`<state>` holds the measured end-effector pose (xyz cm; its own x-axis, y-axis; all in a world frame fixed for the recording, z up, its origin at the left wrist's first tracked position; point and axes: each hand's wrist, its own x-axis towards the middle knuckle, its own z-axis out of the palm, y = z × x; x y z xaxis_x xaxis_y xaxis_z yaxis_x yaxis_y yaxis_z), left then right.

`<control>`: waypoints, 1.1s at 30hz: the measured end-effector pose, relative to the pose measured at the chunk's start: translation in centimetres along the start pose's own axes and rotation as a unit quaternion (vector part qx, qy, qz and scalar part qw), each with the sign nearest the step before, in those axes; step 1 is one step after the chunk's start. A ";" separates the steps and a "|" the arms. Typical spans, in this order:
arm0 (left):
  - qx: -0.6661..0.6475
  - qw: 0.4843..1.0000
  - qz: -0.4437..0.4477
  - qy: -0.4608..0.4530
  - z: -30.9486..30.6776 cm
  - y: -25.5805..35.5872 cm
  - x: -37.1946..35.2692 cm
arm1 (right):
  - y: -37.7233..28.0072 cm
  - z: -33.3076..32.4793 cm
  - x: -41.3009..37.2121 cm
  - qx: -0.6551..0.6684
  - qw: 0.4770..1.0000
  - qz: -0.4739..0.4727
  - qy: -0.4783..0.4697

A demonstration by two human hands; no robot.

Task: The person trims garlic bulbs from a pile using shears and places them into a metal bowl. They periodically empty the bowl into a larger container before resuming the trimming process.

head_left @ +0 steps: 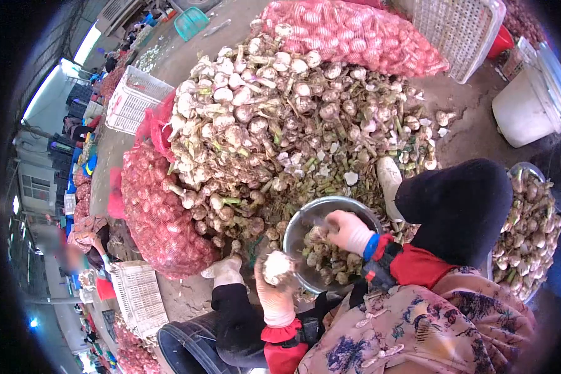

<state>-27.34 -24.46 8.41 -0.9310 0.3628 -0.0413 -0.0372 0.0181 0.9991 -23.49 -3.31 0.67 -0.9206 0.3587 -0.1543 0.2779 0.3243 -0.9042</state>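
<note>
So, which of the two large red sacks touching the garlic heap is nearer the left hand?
The red sack left of the garlic heap; the other sack lies along the heap's far edge, farther from the left hand.

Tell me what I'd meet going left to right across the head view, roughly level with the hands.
Another person → red net sack → left hand holding a garlic bulb → right hand → black-clad knee → heaped garlic bulbs.
</note>
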 end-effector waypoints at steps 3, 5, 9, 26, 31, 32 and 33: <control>-0.215 0.975 -0.033 0.046 -0.9 -1.2 1.0 | -1.3 0.3 -1.5 0.038 0.991 -0.129 -0.019; -0.327 0.945 -0.011 -0.016 -1.0 -1.5 1.7 | -2.2 0.6 -1.4 0.039 0.980 -0.190 -0.052; -0.451 0.885 -0.113 0.007 -0.4 -2.3 0.7 | -3.7 0.6 -1.2 0.023 0.973 -0.217 -0.070; 0.285 0.931 -0.184 -0.135 -2.2 -8.7 3.5 | 3.2 3.0 1.5 0.263 0.933 0.242 0.047; 0.343 0.916 -0.201 0.055 -5.4 -13.8 11.8 | 5.2 4.8 1.5 0.254 0.940 0.226 -0.014; 0.379 0.903 -0.197 0.038 -6.0 -15.9 13.4 | 5.6 5.1 1.5 0.238 0.943 0.231 -0.007; 0.375 0.905 -0.200 0.037 -6.1 -17.3 14.7 | 4.1 4.0 1.8 0.254 0.935 0.247 -0.025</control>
<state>-42.61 -25.16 -9.49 -0.9201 0.1253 -0.3710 -0.1453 0.7705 0.6206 -25.14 -4.82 -4.95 -0.7301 0.3092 -0.6094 0.5180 -0.3313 -0.7886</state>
